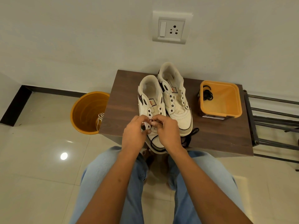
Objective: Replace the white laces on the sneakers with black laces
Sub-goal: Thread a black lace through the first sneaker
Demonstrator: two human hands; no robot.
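Both hands, left (135,132) and right (167,130), pinch a black lace (152,139) at the near sneaker's (151,101) lowest eyelets, seemingly to start threading. Old white laces (99,118) sit discarded in the bucket (80,110).

Plain off-white wall (80,38) fills the upper half. White switch-and-socket plate (171,28) mounted on it, one rocker switch on the plate's left, one round-pin socket on its right. Dark skirting strip (53,92) runs along the wall base and turns a corner at far left. Floor (40,159) is glossy cream tile with faint grout lines; a round ceiling-light reflection (64,156) shows on it at left. Dark wood-grain table (218,135) stands against the wall, centre frame. Black metal rack (275,110) with horizontal bars sits just beside the table's right edge. Orange bucket (85,110) on the floor, at the table's left side.
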